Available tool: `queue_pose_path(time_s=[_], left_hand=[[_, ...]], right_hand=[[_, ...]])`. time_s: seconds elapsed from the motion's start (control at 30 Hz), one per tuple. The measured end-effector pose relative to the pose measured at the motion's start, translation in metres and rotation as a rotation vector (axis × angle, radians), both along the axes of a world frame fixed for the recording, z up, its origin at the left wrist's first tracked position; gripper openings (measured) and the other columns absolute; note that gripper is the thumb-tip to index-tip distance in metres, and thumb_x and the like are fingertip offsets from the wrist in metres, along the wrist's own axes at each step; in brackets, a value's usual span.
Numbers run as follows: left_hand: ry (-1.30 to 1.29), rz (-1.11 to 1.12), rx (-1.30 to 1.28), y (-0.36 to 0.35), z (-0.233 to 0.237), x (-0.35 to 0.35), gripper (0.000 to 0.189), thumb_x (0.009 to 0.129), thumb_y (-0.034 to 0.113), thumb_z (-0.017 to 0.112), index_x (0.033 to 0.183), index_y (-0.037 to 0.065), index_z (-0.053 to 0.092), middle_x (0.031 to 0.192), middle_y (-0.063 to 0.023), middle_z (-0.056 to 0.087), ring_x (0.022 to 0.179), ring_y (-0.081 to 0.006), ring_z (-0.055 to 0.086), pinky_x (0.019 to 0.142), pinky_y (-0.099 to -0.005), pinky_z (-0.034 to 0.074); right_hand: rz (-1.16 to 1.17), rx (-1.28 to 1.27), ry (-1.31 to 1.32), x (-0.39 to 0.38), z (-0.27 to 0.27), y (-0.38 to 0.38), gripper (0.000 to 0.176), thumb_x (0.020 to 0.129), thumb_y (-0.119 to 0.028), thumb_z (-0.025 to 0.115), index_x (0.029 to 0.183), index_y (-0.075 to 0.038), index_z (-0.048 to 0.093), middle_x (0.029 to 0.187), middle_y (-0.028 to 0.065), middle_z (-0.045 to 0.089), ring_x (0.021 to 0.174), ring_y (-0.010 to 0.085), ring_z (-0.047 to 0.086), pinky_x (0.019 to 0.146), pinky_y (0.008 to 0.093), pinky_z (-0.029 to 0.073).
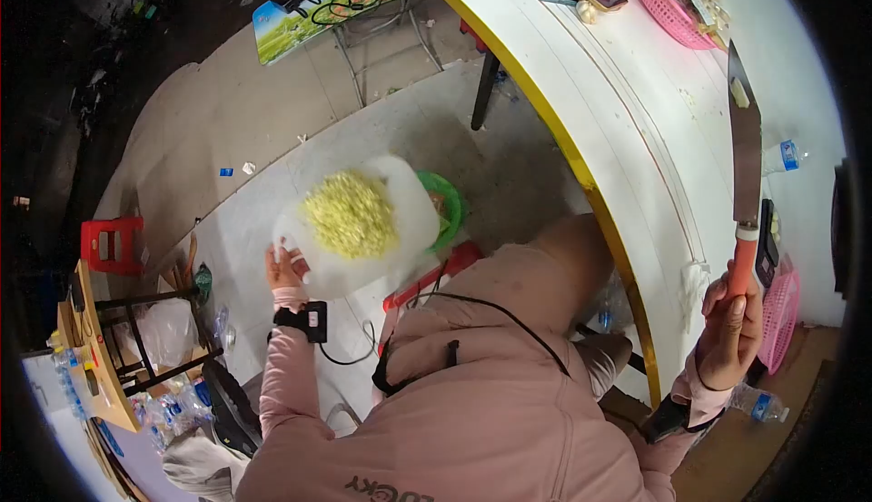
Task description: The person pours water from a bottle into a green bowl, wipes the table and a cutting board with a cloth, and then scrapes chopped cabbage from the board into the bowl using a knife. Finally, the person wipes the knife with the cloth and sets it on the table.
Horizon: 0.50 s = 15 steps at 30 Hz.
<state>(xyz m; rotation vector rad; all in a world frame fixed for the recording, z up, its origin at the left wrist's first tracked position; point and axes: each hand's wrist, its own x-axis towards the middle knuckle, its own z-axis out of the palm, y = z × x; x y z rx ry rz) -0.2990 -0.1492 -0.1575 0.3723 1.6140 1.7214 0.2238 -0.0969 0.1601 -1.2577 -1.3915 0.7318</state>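
Note:
My left hand [287, 266] grips the near left edge of a white cutting board [409, 198], held out over the floor. A heap of chopped pale yellow-green vegetable [351, 215] lies on the board. Partly under the board's right side is a green basket [451, 211]. On the right, my right hand [732, 325] is closed round the orange handle of a large knife [746, 148]. Its blade points away from me, with a small pale piece stuck near the tip.
A white table [581, 75] with a yellow edge curves along my right. Pink baskets [668, 7] and plastic bottles [783, 156] are beyond it. A red stool [113, 246] and a wooden-topped table [109, 357] stand left. A folding table [304, 25] is ahead.

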Motion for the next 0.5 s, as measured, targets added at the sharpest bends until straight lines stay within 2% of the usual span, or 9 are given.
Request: queue_pose_path(time_s=[0.07, 0.17, 0.23, 0.27, 0.3, 0.37, 0.43, 0.47, 0.5], left_hand=[[-0.06, -0.026, -0.026, -0.012, -0.059, -0.013, 0.029, 0.091, 0.026, 0.051, 0.116, 0.012, 0.047, 0.075, -0.0114, 0.063, 0.047, -0.017, 0.056, 0.041, -0.0287, 0.046], [-0.078, -0.024, -0.108, -0.01, -0.119, -0.008, 0.032, 0.091, 0.025, 0.049, 0.12, 0.015, 0.041, 0.076, -0.0145, 0.063, 0.046, -0.0211, 0.056, 0.04, -0.0338, 0.047], [-0.097, 0.102, -0.195, 0.006, -0.131, 0.018, 0.032, 0.091, 0.026, 0.049, 0.12, 0.015, 0.041, 0.077, -0.0146, 0.062, 0.044, -0.0214, 0.055, 0.04, -0.0328, 0.047], [-0.025, 0.129, -0.276, 0.015, -0.148, 0.024, 0.031, 0.09, 0.026, 0.05, 0.117, 0.015, 0.042, 0.078, -0.0144, 0.062, 0.05, -0.0232, 0.057, 0.04, -0.0364, 0.045], [-0.718, 0.019, -0.114, 0.02, -0.155, 0.007, 0.028, 0.087, 0.025, 0.052, 0.113, 0.015, 0.045, 0.077, -0.0129, 0.062, 0.058, -0.0262, 0.059, 0.043, -0.0418, 0.045], [-0.578, 0.139, -0.08, 0.045, -0.194, 0.015, 0.026, 0.079, 0.012, 0.056, 0.104, 0.013, 0.049, 0.083, -0.0097, 0.057, 0.068, -0.029, 0.058, 0.048, -0.0438, 0.045], [0.595, 0.028, -0.765, 0.079, -0.197, 0.037, 0.024, 0.084, 0.016, 0.05, 0.108, 0.013, 0.048, 0.08, -0.016, 0.065, 0.074, -0.0351, 0.063, 0.057, -0.0463, 0.048], [0.754, -0.116, -1.011, 0.103, -0.109, 0.066, 0.03, 0.083, 0.014, 0.05, 0.112, 0.012, 0.045, 0.083, -0.0182, 0.065, 0.081, -0.0348, 0.063, 0.062, -0.0437, 0.05], [0.741, -0.233, -1.116, 0.121, -0.106, 0.064, 0.031, 0.082, 0.014, 0.052, 0.112, 0.01, 0.044, 0.085, -0.0188, 0.064, 0.082, -0.0339, 0.063, 0.064, -0.0414, 0.052]], right_hand=[[-0.019, -0.016, -0.012, -0.004, 0.0, -0.002, 0.036, 0.093, -0.026, 0.044, 0.11, 0.006, 0.048, 0.081, 0.0064, 0.05, 0.069, 0.0104, 0.043, 0.064, 0.0219, 0.033], [-0.043, -0.042, -0.028, -0.011, -0.002, -0.004, 0.037, 0.093, -0.026, 0.044, 0.11, 0.006, 0.048, 0.081, 0.0064, 0.05, 0.069, 0.0105, 0.043, 0.064, 0.0222, 0.033], [-0.049, -0.047, -0.035, -0.012, -0.005, -0.006, 0.037, 0.093, -0.026, 0.044, 0.11, 0.007, 0.048, 0.08, 0.0063, 0.05, 0.068, 0.0105, 0.043, 0.063, 0.0221, 0.033], [-0.053, -0.048, -0.04, -0.012, -0.006, -0.007, 0.037, 0.093, -0.025, 0.044, 0.11, 0.007, 0.048, 0.08, 0.0063, 0.05, 0.068, 0.0106, 0.042, 0.063, 0.0221, 0.033], [-0.049, -0.051, -0.038, -0.009, -0.007, -0.006, 0.037, 0.093, -0.025, 0.044, 0.11, 0.007, 0.048, 0.08, 0.0063, 0.05, 0.068, 0.0106, 0.042, 0.063, 0.0221, 0.033], [-0.071, -0.047, -0.036, -0.005, -0.01, -0.007, 0.037, 0.094, -0.025, 0.043, 0.11, 0.007, 0.047, 0.079, 0.0061, 0.05, 0.068, 0.0107, 0.042, 0.062, 0.022, 0.033], [-0.083, -0.049, -0.023, -0.002, -0.011, -0.008, 0.037, 0.094, -0.025, 0.043, 0.111, 0.007, 0.047, 0.079, 0.0059, 0.05, 0.068, 0.0107, 0.042, 0.062, 0.0218, 0.033], [-0.095, -0.051, -0.014, 0.0, -0.012, -0.008, 0.037, 0.094, -0.025, 0.043, 0.111, 0.007, 0.047, 0.079, 0.0058, 0.05, 0.067, 0.0108, 0.042, 0.062, 0.0216, 0.033], [-0.098, -0.052, -0.011, 0.001, -0.012, -0.008, 0.037, 0.094, -0.025, 0.043, 0.111, 0.007, 0.047, 0.079, 0.0058, 0.05, 0.067, 0.0108, 0.042, 0.062, 0.0216, 0.033]])
